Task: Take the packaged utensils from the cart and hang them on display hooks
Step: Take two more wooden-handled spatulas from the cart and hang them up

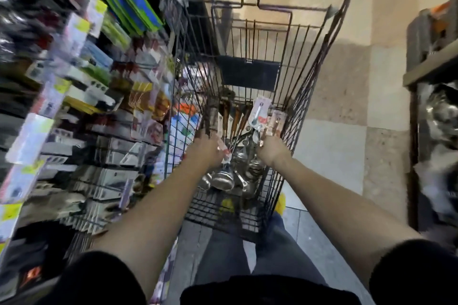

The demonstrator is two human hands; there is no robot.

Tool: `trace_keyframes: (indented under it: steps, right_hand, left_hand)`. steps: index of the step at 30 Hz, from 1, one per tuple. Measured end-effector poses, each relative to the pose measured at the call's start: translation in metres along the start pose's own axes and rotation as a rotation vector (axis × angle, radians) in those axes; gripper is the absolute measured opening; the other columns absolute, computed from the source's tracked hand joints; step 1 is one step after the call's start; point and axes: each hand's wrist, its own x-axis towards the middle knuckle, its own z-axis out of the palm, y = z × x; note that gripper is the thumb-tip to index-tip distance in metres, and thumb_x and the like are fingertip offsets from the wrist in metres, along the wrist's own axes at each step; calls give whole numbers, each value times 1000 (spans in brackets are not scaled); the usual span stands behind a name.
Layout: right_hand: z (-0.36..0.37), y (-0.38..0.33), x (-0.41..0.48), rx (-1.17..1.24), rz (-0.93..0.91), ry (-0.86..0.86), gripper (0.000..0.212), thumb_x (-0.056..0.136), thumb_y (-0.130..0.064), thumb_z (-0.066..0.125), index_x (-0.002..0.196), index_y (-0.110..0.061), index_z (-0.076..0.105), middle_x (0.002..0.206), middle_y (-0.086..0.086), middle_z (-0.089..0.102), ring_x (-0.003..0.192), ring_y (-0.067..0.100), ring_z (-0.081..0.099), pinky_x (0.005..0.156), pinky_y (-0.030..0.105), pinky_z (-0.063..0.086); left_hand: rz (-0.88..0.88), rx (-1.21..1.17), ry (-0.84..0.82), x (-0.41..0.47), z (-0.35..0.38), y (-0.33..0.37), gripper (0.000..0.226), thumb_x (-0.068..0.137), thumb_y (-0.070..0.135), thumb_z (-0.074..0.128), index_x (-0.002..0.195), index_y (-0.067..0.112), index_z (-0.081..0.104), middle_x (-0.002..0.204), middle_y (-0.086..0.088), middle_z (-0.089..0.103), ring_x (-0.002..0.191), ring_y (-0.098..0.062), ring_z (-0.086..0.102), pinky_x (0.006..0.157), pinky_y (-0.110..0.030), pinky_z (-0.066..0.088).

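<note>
Reaching into cart (312, 62), left hand (206, 146), right hand (271, 150), utensils (257, 114) between, shelves (81, 86) crowding left

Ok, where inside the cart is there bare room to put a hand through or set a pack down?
Bare wire floor shows at the near end of the cart, between the ladles and the near wall. The far end past the black flap looks empty too. The middle is crowded: packaged utensils fill it between the left hand and right hand.
</note>
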Motion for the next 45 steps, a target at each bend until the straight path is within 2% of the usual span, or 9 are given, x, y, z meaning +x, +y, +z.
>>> trace_keyframes:
  steps: [5,9,15,22,28,34,37,40,45]
  right_hand:
    - [14,-1,37,58,118,-39,28,102,-27,58,90,-3,64,83,11,67,75,26,69,69,39,61]
    - [33,3,69,95,208,-13,18,102,-24,60,91,-15,48,84,5,57,61,11,47,63,24,41]
    - [77,2,115,117,318,-36,37,101,-25,59,125,1,66,123,23,68,111,35,65,79,29,44]
    - [123,3,188,170,352,-17,30,102,-21,55,122,-2,66,112,18,68,76,23,56,67,22,43]
    - [152,-1,236,300,379,6,27,98,-15,62,120,0,64,113,17,69,94,31,67,79,39,57]
    - [177,1,267,633,492,216,55,93,-12,72,136,-1,39,103,3,59,89,15,58,71,8,45]
    - [187,0,277,729,524,323,64,85,-17,82,132,-3,39,119,11,64,105,24,63,87,22,49]
    - [199,1,287,786,551,321,61,80,-19,85,122,-8,41,104,2,58,98,23,63,93,32,55]
    - [205,4,296,829,560,288,43,75,-20,87,101,-15,54,95,4,68,82,24,71,77,45,63]
  left_hand:
    - [25,-37,-70,52,13,-16,47,98,41,57,132,8,54,136,-21,57,115,-38,59,94,-47,50]
    - [88,-38,-124,104,21,-31,47,100,36,55,139,9,54,137,-16,59,120,-35,59,95,-42,49]
    - [55,-219,-187,165,68,-51,39,98,30,59,130,7,60,126,-17,66,113,-36,64,93,-40,54]
    - [73,-197,-168,221,129,-68,46,94,23,63,137,7,56,132,-17,57,116,-37,61,95,-46,53]
    - [-115,-518,-23,272,154,-56,34,93,19,67,124,9,57,103,-4,65,94,-24,66,79,-37,55]
    - [-173,-665,-11,300,181,-52,48,85,25,78,126,10,56,106,2,71,91,-17,69,69,-26,51]
    - [-222,-743,-3,307,190,-54,59,83,23,83,130,11,49,107,3,64,91,-14,60,76,-25,47]
    - [-180,-756,-15,312,196,-51,64,74,31,91,126,14,57,109,3,69,95,-15,65,83,-28,53]
    - [-181,-804,-43,311,198,-46,37,75,19,86,109,19,70,92,11,71,87,-11,70,74,-26,58]
